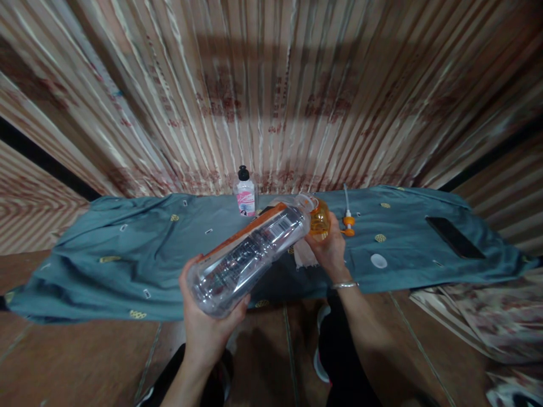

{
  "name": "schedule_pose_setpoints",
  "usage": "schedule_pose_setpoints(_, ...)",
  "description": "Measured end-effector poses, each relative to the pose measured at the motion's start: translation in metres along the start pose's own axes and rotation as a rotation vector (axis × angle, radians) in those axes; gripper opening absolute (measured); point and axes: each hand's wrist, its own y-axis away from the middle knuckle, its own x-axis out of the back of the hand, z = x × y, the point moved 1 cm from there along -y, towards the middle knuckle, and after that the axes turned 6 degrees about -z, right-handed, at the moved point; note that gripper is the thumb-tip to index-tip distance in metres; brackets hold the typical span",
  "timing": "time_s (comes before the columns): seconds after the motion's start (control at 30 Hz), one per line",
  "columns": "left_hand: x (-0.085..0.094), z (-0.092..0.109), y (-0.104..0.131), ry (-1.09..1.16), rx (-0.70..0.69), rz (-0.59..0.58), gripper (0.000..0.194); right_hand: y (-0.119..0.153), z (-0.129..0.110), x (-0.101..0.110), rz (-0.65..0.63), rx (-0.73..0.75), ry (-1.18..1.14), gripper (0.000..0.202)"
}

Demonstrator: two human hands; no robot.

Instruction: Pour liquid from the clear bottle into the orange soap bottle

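Note:
My left hand (207, 328) is wrapped round the base of a large clear plastic bottle (254, 257) with an orange and dark label. The bottle is tilted, its neck pointing up and to the right. At that end, my right hand (328, 246) grips a smaller orange see-through bottle (320, 219). The two bottles' mouths are close together; whether they touch I cannot tell. Right of this hand lies an orange pump top (348, 223) with a white tube. A white round cap (379, 260) rests nearer the front edge.
A clear bottle with a black top and pink label (245, 195) stands at the back. A black phone (453, 237) lies at the right. Under the hands is a pale cloth (304, 255). A teal patterned cloth (139, 249) covers the table, and a striped curtain (263, 102) hangs behind.

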Motion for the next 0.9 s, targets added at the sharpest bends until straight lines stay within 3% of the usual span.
schedule_pose_setpoints(0.2, -0.0001, -0.0016, -0.0005, 0.025, 0.045, 0.013, 0.100, -0.0003, -0.0004, -0.0001, 0.011, 0.003, 0.003, 0.083)
schedule_pose_setpoints(0.43, 0.0004, -0.0029, 0.0013, -0.034, -0.056, -0.009, 0.094, -0.0003, -0.0004, 0.0001, -0.003, -0.003, -0.008, 0.081)
schedule_pose_setpoints(0.9, 0.0010, -0.0027, -0.0002, 0.015, 0.006, -0.006, 0.098, 0.0006, 0.0009, 0.0001, -0.028, -0.034, -0.039, 0.086)
